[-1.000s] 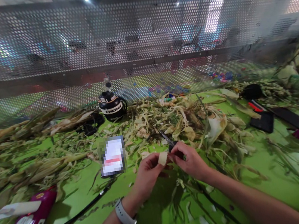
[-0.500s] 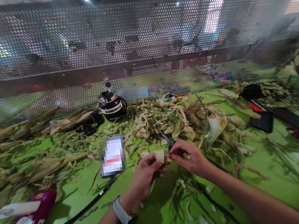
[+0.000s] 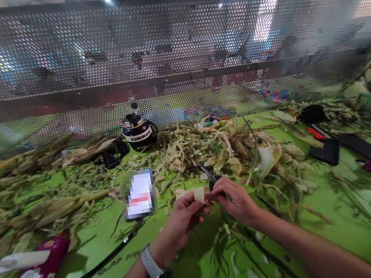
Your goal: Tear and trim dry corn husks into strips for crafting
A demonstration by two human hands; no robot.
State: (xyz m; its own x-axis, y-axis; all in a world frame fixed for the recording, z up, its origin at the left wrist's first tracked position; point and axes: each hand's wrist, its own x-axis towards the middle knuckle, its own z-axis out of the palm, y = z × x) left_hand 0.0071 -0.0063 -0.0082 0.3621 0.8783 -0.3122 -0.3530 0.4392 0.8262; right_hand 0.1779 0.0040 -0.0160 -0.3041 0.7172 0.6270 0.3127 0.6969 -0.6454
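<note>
The pale strip (image 3: 199, 195) sits up off the table (image 3: 189, 274), between the two hands, over the middle of its width and well in from its far edge. The left hand (image 3: 181, 221) is closed in a pinch on the strip, thumb on the near side, with the wrist wearing a watch (image 3: 152, 265). The right hand (image 3: 234, 198) has its fingers curled and the tips drawn close together at the strip's right end; whether they grip that end or only touch it, I cannot tell. Since the strip looks thin and dry, a light, steady pinch near the working end should serve better than a hard squeeze, which could crease or split it. The left hand would do best as the anchor, leaving small, precise moves to the right fingertips, with the strip's face turned up so its edge can be seen. The scissors (image 3: 206, 172) lie just beyond the right hand, blades toward the far edge, so the knuckles should stay clear of them; I cannot tell whether hand and handles touch. The heap of husks (image 3: 221, 145) reaches toward the far edge, close behind the scissors, and the phone (image 3: 140, 194) lies left of the hands; working over bare green table makes a dropped strip easier to find.
</note>
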